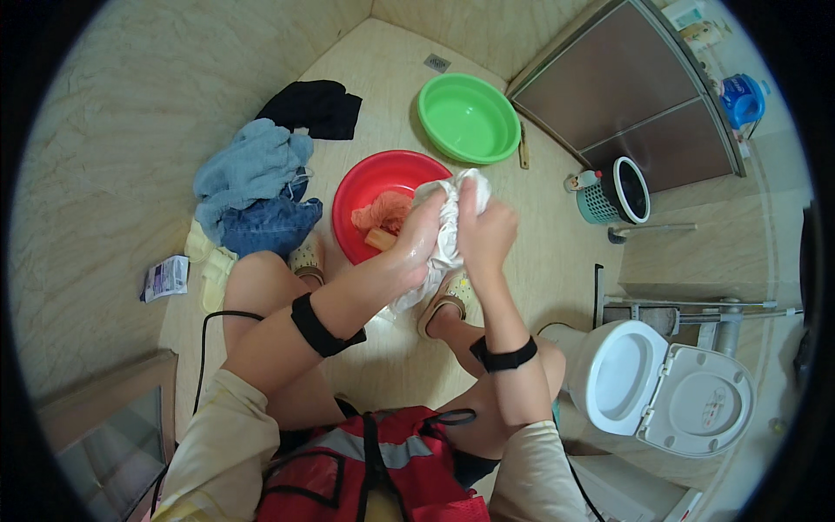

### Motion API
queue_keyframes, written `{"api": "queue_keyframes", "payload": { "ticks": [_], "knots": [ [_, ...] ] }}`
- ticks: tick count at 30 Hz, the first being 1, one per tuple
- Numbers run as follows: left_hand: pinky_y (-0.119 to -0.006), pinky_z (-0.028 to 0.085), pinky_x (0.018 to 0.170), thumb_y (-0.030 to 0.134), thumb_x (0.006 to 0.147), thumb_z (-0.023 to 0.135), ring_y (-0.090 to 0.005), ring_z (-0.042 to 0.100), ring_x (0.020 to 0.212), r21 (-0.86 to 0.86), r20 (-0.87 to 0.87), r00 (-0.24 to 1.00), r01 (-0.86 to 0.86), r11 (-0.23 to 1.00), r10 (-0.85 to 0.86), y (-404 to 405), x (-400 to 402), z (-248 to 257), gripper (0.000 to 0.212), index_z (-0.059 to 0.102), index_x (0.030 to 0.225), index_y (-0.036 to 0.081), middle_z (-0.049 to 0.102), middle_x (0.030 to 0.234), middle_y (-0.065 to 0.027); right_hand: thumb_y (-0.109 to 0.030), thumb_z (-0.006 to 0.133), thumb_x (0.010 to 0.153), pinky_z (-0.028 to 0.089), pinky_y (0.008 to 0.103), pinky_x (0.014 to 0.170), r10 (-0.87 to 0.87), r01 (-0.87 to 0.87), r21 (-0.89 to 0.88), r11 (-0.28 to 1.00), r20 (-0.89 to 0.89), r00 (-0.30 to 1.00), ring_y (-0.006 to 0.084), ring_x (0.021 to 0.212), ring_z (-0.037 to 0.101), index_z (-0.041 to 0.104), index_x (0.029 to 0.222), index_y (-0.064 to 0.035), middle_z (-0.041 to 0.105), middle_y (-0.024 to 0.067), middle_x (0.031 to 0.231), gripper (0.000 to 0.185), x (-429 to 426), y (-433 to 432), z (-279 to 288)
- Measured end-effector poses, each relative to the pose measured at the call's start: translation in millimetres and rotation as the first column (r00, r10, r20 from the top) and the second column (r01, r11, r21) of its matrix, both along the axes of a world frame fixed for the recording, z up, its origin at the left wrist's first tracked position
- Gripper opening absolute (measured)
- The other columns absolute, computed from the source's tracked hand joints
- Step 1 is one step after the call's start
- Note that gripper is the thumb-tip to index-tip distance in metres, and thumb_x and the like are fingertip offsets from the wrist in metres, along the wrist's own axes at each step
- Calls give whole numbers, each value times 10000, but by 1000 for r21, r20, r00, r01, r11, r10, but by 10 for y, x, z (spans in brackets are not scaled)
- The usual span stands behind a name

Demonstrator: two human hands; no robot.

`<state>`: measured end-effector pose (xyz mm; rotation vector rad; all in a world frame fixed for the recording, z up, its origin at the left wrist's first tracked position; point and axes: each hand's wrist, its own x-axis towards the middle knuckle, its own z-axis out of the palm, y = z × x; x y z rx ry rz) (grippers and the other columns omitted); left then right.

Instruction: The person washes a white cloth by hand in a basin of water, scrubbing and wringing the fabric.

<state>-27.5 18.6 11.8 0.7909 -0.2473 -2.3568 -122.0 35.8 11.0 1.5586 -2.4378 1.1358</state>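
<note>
A bunched, wet white cloth (447,238) is gripped between my two hands, above the floor at the right edge of a red plastic basin (348,189). My left hand (421,240) looks wet and is closed on the cloth's left side. On its right side my right hand (486,228) is closed, thumb uppermost. Part of the cloth hangs below my left hand. Inside the basin lie a salmon-coloured cloth (385,210) and a yellowish block (380,239), perhaps soap. Beyond it stands a green plastic basin (468,117) with no clothes in it.
Blue and denim clothes (254,176) and a black garment (316,107) lie at the left, near yellow slippers (217,274). A brush (524,147) lies beside the green basin. A waste bin (631,189), a basket (595,203) and a toilet (620,378) stand at the right.
</note>
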Motion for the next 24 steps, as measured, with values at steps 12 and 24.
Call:
{"api": "queue_keyframes", "payload": {
  "ticks": [12,24],
  "knots": [
    [-313,504,717,371,933,335,-160,589,763,91,-133,991,21,996,-8,-116,30,-11,364,555,999,89,602,881,-47,-290,661,733,369,376,373,103,-105,-92,990,-25,994,294,363,482,524,496,-31,464,145,425,377,182,100,134],
    [-365,473,791,416,903,379,-170,567,845,123,-88,996,-22,992,33,-87,69,-40,349,554,986,125,581,899,-50,-289,659,727,399,355,400,226,-237,-41,971,-178,958,293,404,505,526,515,-28,511,162,490,362,280,193,180]
  ]
}}
